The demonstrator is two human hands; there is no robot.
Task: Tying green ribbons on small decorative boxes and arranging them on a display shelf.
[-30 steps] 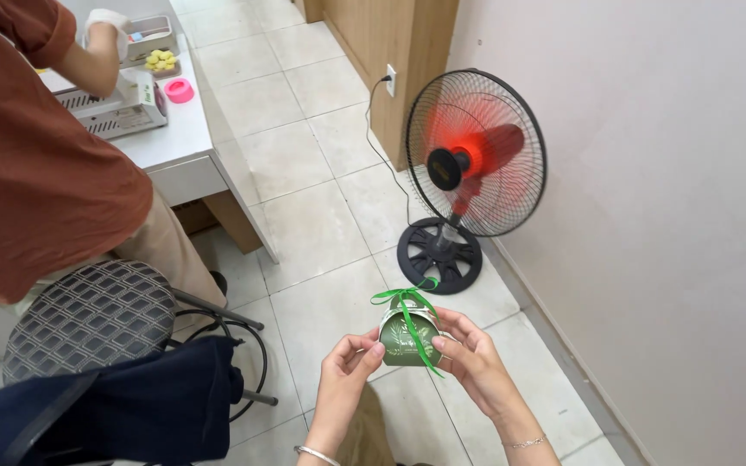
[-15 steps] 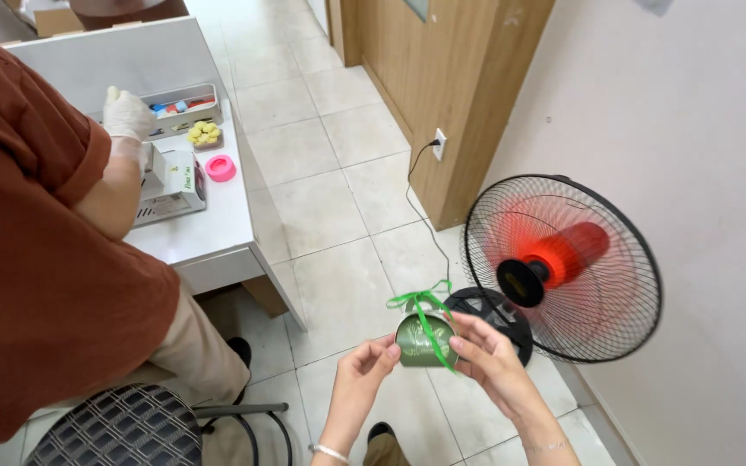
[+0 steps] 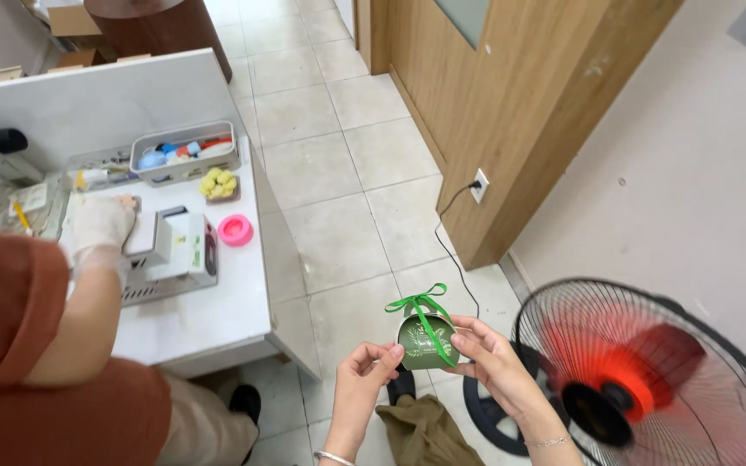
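Hands, two of them, hold one small green box (image 3: 426, 338) with one green ribbon bow (image 3: 417, 302) above the floor: left hand (image 3: 364, 380) pinching its side, right hand (image 3: 498, 367) pinching the other side beside one red fan (image 3: 649, 380).

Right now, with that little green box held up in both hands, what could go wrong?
The green gift box is pinched only at its sides by the left hand and right hand, above the tiled floor, so it might slip and drop. Its ribbon bow sticks up loose, and a stray finger could pull it undone. The red fan stands close to the right hand, so its airflow might flutter the ribbon.
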